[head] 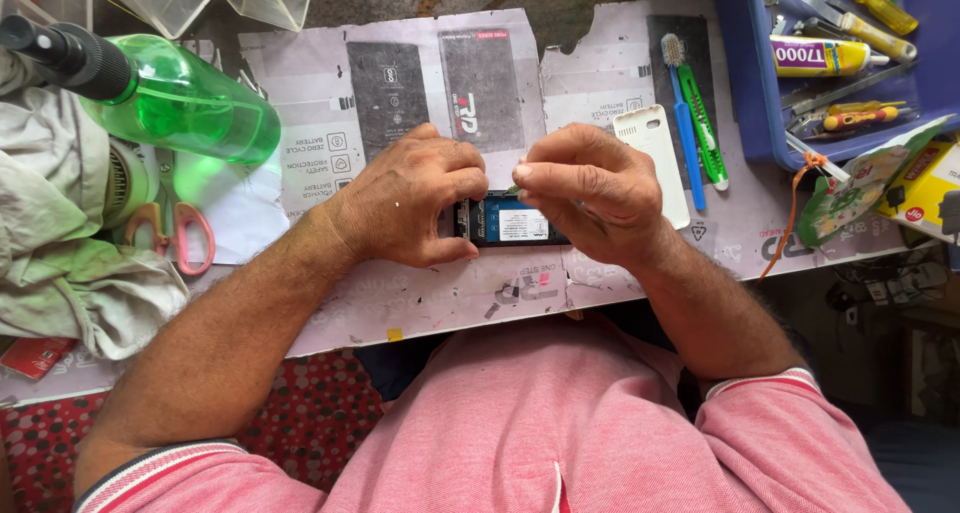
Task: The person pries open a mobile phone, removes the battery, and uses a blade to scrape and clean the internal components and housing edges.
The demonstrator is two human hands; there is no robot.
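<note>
A small opened phone (508,220) with its back off lies on a paper-covered worktop, its blue-labelled battery showing. My left hand (410,198) grips the phone's left end, fingers curled over it. My right hand (590,188) covers the right end, thumb and forefinger pinched together on something tiny and greenish just above the phone; what it is cannot be told. The phone's white back cover (655,153) lies just right of my right hand.
A green spray bottle (170,98) lies at the left above pink-handled scissors (185,235) and a crumpled cloth (70,253). A blue and a green toothbrush (690,118) lie right of the cover. A blue tray (745,83) of tools and glue stands at the far right.
</note>
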